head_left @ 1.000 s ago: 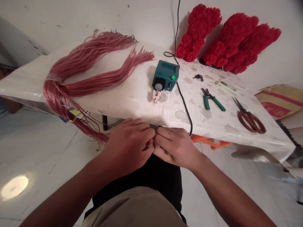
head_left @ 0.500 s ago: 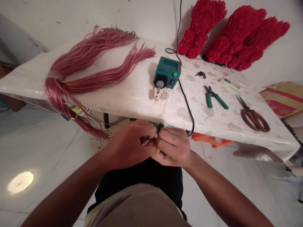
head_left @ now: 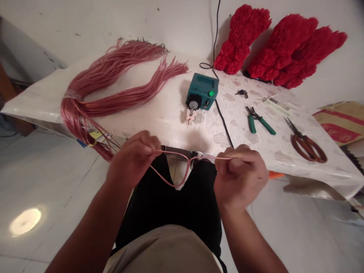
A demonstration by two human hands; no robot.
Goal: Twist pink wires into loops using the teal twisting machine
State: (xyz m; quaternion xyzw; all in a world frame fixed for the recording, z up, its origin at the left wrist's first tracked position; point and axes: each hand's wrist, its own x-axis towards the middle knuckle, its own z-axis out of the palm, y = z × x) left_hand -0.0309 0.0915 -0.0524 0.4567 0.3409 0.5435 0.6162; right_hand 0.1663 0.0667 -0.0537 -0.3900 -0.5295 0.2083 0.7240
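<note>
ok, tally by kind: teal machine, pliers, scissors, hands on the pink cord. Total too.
Machine: 1
Pliers: 1
Scissors: 1
Hands on the cord: 2 (left hand, right hand)
Total: 5

- The bench [head_left: 136, 117] wears a pale cover with grey patches.
- A green machine [head_left: 202, 89] sits on it, a round green button on the front and a pale clip at its shaft.
- A black cable [head_left: 216, 38] hangs down the wall [head_left: 182, 22] and loops behind the machine.
- Pliers [head_left: 261, 120] with green handles lie spread open.
- Scissors [head_left: 302, 137] with brown handles lie to their right.
- Bunches of red flowers [head_left: 237, 41] lean by the wall.
- A tan bag [head_left: 341, 125] with red markings is beyond the bench's right end.
</note>
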